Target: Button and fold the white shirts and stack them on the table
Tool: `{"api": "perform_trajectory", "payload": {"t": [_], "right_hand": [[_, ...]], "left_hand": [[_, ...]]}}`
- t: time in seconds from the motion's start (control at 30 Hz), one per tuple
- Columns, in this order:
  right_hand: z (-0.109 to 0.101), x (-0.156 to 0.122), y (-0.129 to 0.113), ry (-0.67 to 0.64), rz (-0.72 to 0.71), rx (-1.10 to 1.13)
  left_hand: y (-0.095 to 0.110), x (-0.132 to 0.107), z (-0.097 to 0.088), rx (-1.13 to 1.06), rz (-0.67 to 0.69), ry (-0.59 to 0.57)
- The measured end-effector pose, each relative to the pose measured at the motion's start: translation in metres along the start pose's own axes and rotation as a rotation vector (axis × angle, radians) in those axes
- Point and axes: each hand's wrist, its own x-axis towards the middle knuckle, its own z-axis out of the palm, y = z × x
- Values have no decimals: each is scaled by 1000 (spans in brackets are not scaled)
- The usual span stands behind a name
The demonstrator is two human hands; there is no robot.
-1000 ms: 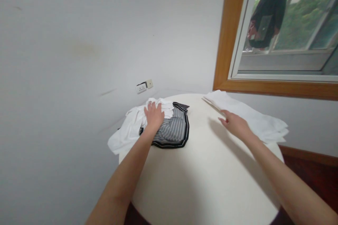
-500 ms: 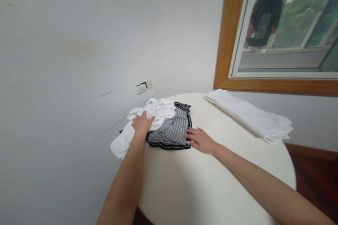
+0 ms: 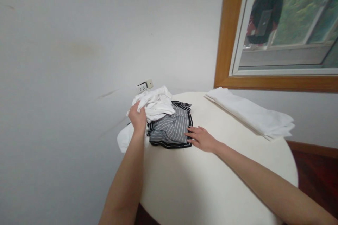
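Observation:
My left hand (image 3: 137, 116) is closed on a crumpled white cloth (image 3: 157, 103), which is bunched up and lifted at the left side of the table. Beneath and to the right of it lies a grey striped cloth (image 3: 171, 130) with black edging, its surface wrinkled. My right hand (image 3: 202, 138) rests flat with fingers spread, its fingertips on the right edge of the striped cloth. Part of the white fabric hangs down left of my left wrist. The lower side of the bunch is hidden.
A folded white cloth (image 3: 248, 112) lies along the far right of the round white table (image 3: 211, 186). The wall behind carries a power socket (image 3: 142, 88). A wood-framed window (image 3: 280, 81) is at the upper right, with a dark item hanging beyond the glass.
My left hand has closed on the white cloth and raised it slightly, bunching it up and back. My right hand has stayed on the striped cloth's edge.

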Motion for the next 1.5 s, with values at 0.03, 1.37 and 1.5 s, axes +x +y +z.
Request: {"api": "perform_trajectory", "payload": {"t": [0.03, 1.37, 1.5], "right_hand": [[0, 0, 0, 4, -1, 3], [-55, -82, 39, -74, 125, 483], [-79, -146, 56, -75, 312, 500]], "left_hand": [[-1, 1, 0, -11, 2, 15], [1, -25, 7, 475, -30, -321], [1, -25, 8, 467, -46, -293]]}}
